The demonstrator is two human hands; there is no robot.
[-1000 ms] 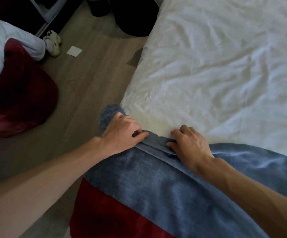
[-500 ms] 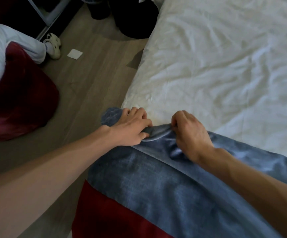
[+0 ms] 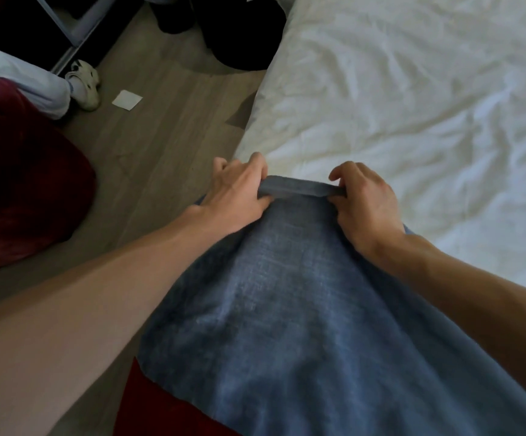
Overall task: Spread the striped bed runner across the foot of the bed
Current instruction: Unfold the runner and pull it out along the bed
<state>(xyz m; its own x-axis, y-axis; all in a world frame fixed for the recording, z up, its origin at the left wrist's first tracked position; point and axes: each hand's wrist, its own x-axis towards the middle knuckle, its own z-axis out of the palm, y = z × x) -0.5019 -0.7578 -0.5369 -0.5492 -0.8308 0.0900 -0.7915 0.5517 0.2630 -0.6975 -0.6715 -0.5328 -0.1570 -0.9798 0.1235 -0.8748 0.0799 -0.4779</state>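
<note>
The bed runner (image 3: pixel 286 309) is a blue cloth with a red band showing at its lower left. It lies over the near corner of the bed (image 3: pixel 412 105), which is covered by a wrinkled white sheet. My left hand (image 3: pixel 236 193) pinches the runner's far edge at the bed's left side. My right hand (image 3: pixel 365 202) grips the same edge a short way to the right. Between the two hands the edge is lifted and pulled taut as a folded strip.
Wooden floor (image 3: pixel 148 146) runs along the bed's left side. On it lie a white shoe (image 3: pixel 85 83) and a white paper square (image 3: pixel 127 99). A dark red cushion (image 3: pixel 25 190) and white bedding sit at far left. Dark objects stand at the top by the bed.
Both hands have moved farther up the bed with the runner's edge. The bunched corner at the left is no longer visible, and the edge is now stretched tight between the hands.
</note>
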